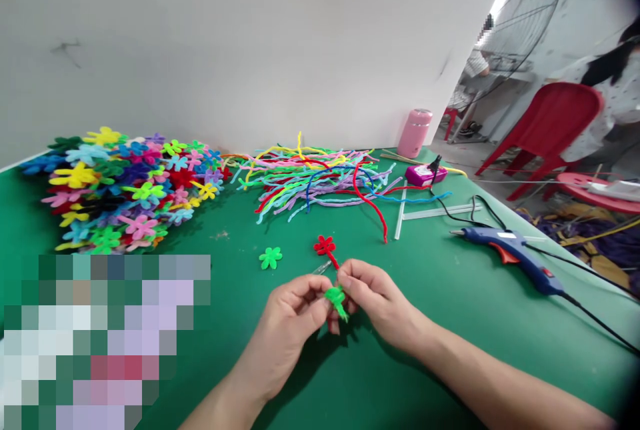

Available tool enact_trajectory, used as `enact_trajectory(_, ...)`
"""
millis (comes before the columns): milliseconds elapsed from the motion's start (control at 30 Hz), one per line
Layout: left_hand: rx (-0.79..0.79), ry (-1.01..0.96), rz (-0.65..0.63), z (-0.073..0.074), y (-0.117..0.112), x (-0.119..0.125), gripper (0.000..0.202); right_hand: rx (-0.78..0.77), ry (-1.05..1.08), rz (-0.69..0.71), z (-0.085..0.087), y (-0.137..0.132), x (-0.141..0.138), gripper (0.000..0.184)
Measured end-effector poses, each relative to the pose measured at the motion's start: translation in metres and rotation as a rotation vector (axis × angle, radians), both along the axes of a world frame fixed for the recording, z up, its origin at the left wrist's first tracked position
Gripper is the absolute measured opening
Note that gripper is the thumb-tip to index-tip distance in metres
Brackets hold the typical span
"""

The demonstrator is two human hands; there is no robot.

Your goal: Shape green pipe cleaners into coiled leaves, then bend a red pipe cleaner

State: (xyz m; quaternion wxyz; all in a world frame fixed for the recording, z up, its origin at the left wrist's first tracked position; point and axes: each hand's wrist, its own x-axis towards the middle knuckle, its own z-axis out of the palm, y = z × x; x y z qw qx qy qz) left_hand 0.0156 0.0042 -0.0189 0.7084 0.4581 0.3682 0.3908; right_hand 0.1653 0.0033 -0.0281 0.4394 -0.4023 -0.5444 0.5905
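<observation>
My left hand (295,317) is closed, its thumb and fingertips pinching a bright green pipe-cleaner piece (336,298) shaped in loops. My right hand (377,300) meets it from the other side, its thumb and forefinger pressed together at the edge of the same green piece. A red pipe-cleaner flower (325,245) sits just beyond my fingers, and its red stem runs back to them; a bit of red also shows below. Whether my right fingers grip stem or green loops is hidden. To the left, a small green flower (271,258) lies flat on the table.
A heap of colourful pipe-cleaner flowers (135,193) stands at left, with loose pipe cleaners (310,180) behind my hands. At right lie a blue glue gun (515,253), its cord, clear glue sticks (435,213) and a purple box (425,175). A pink bottle (415,133) stands by the white panel (250,50).
</observation>
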Motion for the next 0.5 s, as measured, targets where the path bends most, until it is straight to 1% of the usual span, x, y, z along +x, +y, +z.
enact_trajectory(67,-0.072,-0.075,0.002,0.0010,-0.0002,0.0017,0.006,-0.074,0.110,0.027,-0.0006,-0.0003,-0.0028,0.025)
enact_trajectory(133,-0.125,-0.122,-0.004,0.0019,-0.0002,0.0022,0.008,-0.146,0.182,0.019,-0.0002,-0.0009,-0.0053,0.025)
enact_trajectory(267,-0.195,-0.183,-0.094,0.0023,0.0010,-0.0007,0.008,-0.268,0.294,-0.005,0.0005,-0.0027,-0.0080,0.026)
enact_trajectory(367,-0.243,-0.234,-0.159,0.0020,0.0024,-0.0030,0.013,-0.306,0.344,0.010,0.0003,-0.0040,-0.0093,0.025)
enact_trajectory(433,-0.270,-0.257,-0.167,0.0015,0.0033,-0.0034,0.014,-0.313,0.360,0.022,0.0006,-0.0043,-0.0096,0.025)
enact_trajectory(500,-0.286,-0.276,-0.161,0.0007,0.0039,-0.0029,0.013,-0.270,0.332,0.037,0.0018,-0.0044,-0.0090,0.026)
